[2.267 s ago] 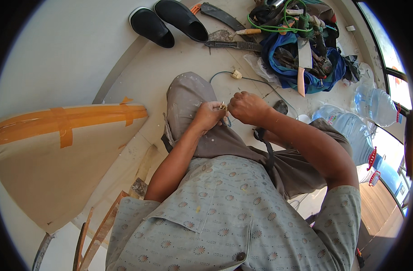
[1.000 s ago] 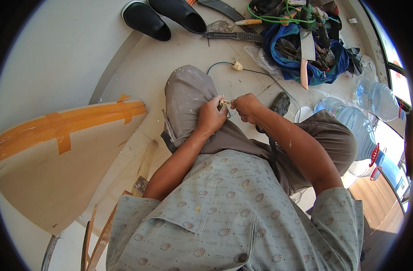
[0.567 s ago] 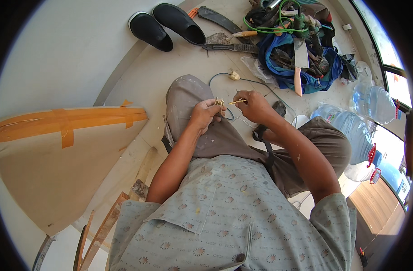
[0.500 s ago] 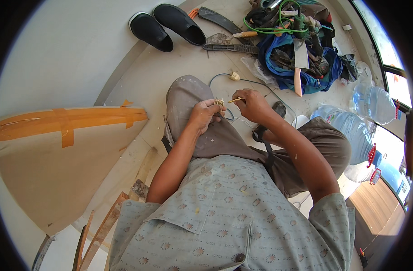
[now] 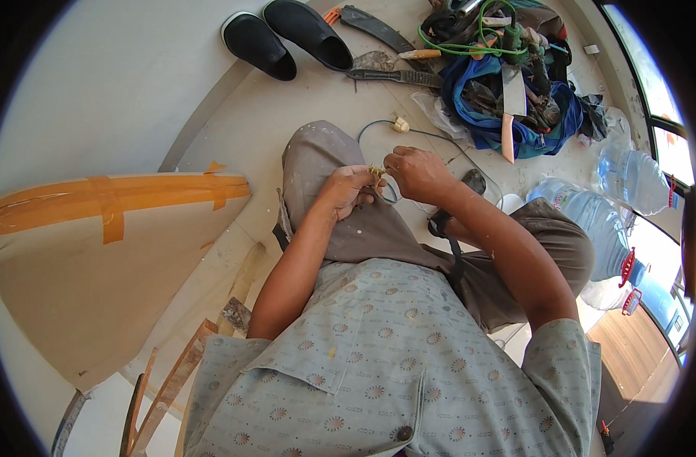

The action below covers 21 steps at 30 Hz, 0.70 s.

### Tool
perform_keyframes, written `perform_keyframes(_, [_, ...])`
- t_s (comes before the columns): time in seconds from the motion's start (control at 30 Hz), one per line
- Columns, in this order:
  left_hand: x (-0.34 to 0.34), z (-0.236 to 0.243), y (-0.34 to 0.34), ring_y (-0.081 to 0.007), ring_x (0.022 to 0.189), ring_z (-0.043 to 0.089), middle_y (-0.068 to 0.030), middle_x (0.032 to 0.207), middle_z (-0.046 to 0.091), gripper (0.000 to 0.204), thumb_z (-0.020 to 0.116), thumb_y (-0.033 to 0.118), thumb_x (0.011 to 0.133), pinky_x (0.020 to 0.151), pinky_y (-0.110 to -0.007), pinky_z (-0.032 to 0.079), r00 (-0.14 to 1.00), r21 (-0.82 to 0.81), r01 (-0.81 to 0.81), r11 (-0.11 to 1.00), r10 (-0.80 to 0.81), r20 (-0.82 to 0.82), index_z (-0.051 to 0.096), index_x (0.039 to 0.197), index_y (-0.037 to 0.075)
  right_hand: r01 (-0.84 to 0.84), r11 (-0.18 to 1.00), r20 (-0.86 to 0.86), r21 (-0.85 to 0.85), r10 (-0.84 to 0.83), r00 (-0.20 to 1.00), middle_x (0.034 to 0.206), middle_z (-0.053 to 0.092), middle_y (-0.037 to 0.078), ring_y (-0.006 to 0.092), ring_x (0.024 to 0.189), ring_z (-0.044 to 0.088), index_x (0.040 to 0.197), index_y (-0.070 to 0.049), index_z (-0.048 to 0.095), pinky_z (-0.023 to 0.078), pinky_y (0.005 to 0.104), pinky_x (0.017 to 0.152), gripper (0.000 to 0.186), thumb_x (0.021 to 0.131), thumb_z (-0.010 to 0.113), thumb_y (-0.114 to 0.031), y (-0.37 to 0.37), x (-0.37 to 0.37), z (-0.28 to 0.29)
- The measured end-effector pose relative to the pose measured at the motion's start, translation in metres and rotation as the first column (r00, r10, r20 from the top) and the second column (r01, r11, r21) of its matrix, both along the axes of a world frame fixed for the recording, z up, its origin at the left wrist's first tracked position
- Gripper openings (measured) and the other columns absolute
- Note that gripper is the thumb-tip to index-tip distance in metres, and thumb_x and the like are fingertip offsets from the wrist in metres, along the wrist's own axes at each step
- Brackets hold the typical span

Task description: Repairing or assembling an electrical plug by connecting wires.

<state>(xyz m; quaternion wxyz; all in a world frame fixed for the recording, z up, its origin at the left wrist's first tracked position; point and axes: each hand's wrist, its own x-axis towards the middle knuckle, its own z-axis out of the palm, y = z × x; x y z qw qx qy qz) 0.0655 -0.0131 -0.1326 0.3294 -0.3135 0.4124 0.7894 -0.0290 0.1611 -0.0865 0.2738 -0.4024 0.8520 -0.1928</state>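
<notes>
**Q:** What do your hands hold, and which way does it run?

**A:** My left hand point(image 5: 346, 190) and right hand point(image 5: 412, 171) meet above my left knee, both pinched shut on a small yellowish piece point(image 5: 376, 173) at the end of a thin cable point(image 5: 378, 129). The piece is too small to tell its long axis. The cable loops away from my fingers toward the far floor, ending in a pale plug point(image 5: 399, 124) that lies flat.

**Q:** Containers?

**A:** A blue bag point(image 5: 515, 133) lies open at the far right of the floor, heaped with tools and a green hose point(image 5: 454, 46). Two clear water jugs point(image 5: 584, 221) lie on their sides near my right knee.

**Q:** Surface and room?

**A:** I sit on a pale floor point(image 5: 233, 137). Black shoes point(image 5: 287, 34) stand at its far edge, a trowel point(image 5: 386, 75) beside them. A taped cardboard sheet point(image 5: 96, 251) lies at my left, with wooden strips point(image 5: 172, 373) nearer me.
</notes>
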Motion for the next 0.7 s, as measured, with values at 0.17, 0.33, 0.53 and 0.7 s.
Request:
perform_keyframes(0.17, [0.001,0.000,0.003,-0.0062,0.072,0.061,-0.0010,0.090,0.068,0.019,0.065,0.023,0.090,0.058,-0.020,0.046,1.000,-0.054,0.010,0.998,-0.012,-0.029,0.065,0.100,0.007,-0.142,0.986,-0.066,0.089,0.148,0.987,0.089,0.065,0.013,0.0315,0.087,0.065,0.087,-0.006,0.065,0.052,0.0422,0.073,0.012,0.076,0.062,-0.009,-0.006,-0.007,0.005])
perform_keyframes(0.33, [0.004,-0.006,0.010,-0.0067,0.069,0.060,-0.0013,0.083,0.067,0.016,0.066,0.019,0.088,0.055,-0.020,0.044,0.988,-0.148,0.092,0.985,-0.109,-0.106,0.065,0.095,0.005,-0.451,0.880,-0.150,0.152,0.471,0.869,0.083,0.068,0.012,0.0304,0.084,0.066,0.079,-0.008,0.069,0.053,0.0401,0.072,0.010,0.079,0.061,-0.014,-0.011,-0.012,0.003])
perform_keyframes(0.53, [0.008,-0.006,0.012,-0.0067,0.066,0.058,-0.0011,0.076,0.065,0.012,0.065,0.013,0.084,0.054,-0.021,0.041,0.984,-0.164,0.097,0.982,-0.119,-0.130,0.066,0.090,0.003,-0.580,0.799,-0.076,0.161,0.596,0.799,0.079,0.069,0.011,0.0290,0.078,0.068,0.078,-0.008,0.069,0.053,0.0407,0.068,0.012,0.081,0.061,-0.016,-0.015,-0.016,-0.002])
perform_keyframes(0.7, [0.012,-0.006,0.010,-0.0067,0.065,0.058,-0.0009,0.076,0.064,0.009,0.062,0.009,0.083,0.053,-0.020,0.041,0.987,-0.152,0.063,0.986,-0.084,-0.138,0.066,0.088,0.003,-0.575,0.796,-0.022,0.188,0.589,0.808,0.077,0.069,0.011,0.0287,0.075,0.068,0.085,-0.009,0.067,0.053,0.0403,0.067,0.010,0.081,0.061,-0.015,-0.018,-0.010,-0.005])
